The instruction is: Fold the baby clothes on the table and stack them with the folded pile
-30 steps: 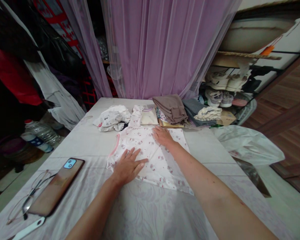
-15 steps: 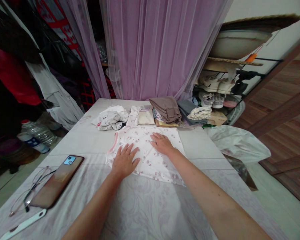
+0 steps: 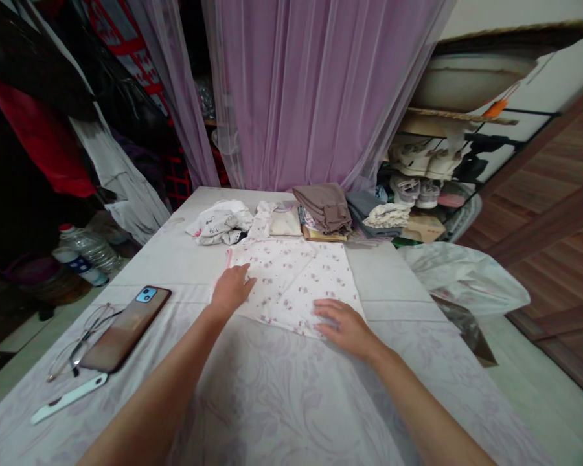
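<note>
A white child's shirt (image 3: 291, 278) with a small print and pink trim lies spread flat on the covered table (image 3: 398, 388). At its left edge, by the pink trim, rests my left hand (image 3: 232, 288), fingers loosely stretched over the cloth. My right hand (image 3: 344, 327) is at the shirt's lower right edge, fingers apart and slightly bent. Neither hand grips the cloth visibly. Just beyond the shirt are a folded cream garment (image 3: 285, 223), a crumpled white printed garment (image 3: 222, 223) and a stack topped by brown folded trousers (image 3: 324, 207).
On the left lie a phone (image 3: 129, 330), eyeglasses (image 3: 85, 336) and a white-handled tool (image 3: 70, 396). Grey folded clothes (image 3: 364, 210) sit at the back right. A plastic bag (image 3: 471, 275) is beside the table's right edge. Behind hangs a purple curtain (image 3: 296, 97).
My right hand has moved from the shirt's middle towards its lower right edge. My left hand has shifted up and left to the pink-trimmed side. The view has tilted slightly.
</note>
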A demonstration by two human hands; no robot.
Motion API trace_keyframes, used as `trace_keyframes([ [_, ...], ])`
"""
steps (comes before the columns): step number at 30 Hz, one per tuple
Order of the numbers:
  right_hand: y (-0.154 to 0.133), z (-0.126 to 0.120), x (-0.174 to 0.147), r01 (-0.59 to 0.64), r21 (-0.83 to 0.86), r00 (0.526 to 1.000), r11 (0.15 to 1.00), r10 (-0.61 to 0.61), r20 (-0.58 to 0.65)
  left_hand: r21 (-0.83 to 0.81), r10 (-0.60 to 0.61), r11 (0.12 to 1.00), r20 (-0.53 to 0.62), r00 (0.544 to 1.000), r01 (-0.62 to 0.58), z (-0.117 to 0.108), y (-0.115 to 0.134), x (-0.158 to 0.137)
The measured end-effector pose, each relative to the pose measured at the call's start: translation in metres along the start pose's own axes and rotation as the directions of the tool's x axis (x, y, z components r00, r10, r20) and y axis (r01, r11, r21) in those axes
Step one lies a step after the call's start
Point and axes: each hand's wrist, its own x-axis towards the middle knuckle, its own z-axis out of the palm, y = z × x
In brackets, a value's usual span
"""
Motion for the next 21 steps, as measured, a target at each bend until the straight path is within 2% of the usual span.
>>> trace_keyframes([
  [4, -0.003, -0.004, -0.023, 0.009, -0.024, 0.999, 1.0, -0.008, 0.036, 0.023, -0.123, 0.992, 0.174, 0.977, 0.121, -0.021, -0.001, 0.008],
  [6, -0.002, -0.006, -0.027, 0.005, -0.055, 0.999, 0.998, -0.002, 0.044, 0.019, -0.153, 0.988, 0.217, 0.964, 0.152, -0.024, -0.006, 0.01],
  [9, -0.002, -0.006, -0.028, 0.02, -0.102, 0.999, 0.995, -0.015, 0.044, 0.002, -0.146, 0.989, 0.237, 0.96, 0.15, -0.024, -0.015, 0.011],
  [14, -0.005, -0.007, -0.033, 0.039, -0.191, 0.999, 0.981, -0.038, 0.007, -0.062, -0.101, 0.992, 0.174, 0.98, 0.113, -0.022, -0.027, 0.008],
  [17, 0.0, -0.009, -0.04, 0.063, -0.248, 0.998, 0.967, -0.064, 0.001, -0.077, -0.112, 0.988, 0.221, 0.969, 0.132, -0.025, -0.023, 0.01],
  [21, 0.016, -0.008, -0.046, 0.087, -0.291, 0.992, 0.953, -0.11, -0.064, -0.054, -0.131, 0.987, 0.283, 0.95, 0.152, -0.024, -0.006, 0.024],
])
